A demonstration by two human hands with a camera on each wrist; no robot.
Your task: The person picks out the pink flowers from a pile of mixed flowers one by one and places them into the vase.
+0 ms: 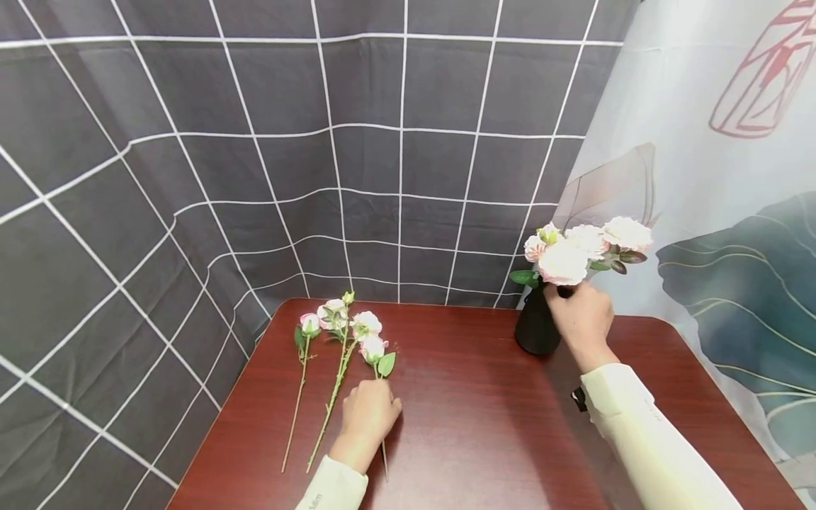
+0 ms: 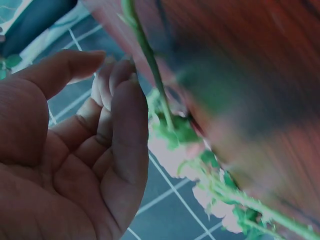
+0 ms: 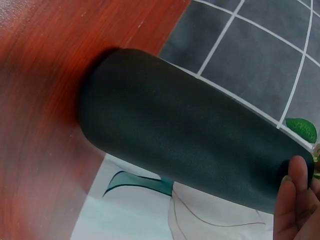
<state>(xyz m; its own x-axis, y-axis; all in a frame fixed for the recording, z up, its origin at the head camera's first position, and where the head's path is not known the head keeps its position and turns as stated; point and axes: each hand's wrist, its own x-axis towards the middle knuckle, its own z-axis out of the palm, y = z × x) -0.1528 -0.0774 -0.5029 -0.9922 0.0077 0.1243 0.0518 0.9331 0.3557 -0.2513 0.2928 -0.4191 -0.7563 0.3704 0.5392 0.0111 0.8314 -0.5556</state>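
Note:
My left hand (image 1: 370, 412) is over the stem of the rightmost pink-white rose (image 1: 373, 348) on the table. In the left wrist view its fingers curve loosely, and the green stem (image 2: 150, 57) passes beyond the fingertips, not between finger and thumb. To the left lie a branched rose stem (image 1: 338, 382) and a single rosebud (image 1: 309, 325). A black vase (image 1: 537, 327) stands upright at the right, holding several pale roses (image 1: 564, 263). My right hand (image 1: 583, 317) grips the vase's neck near the rim; part of its grasp is hidden.
The reddish-brown table (image 1: 459, 397) meets a dark grid-patterned curtain (image 1: 446, 170) along its back and left side. A pale printed curtain (image 1: 695, 184) hangs behind the right end, close to the vase.

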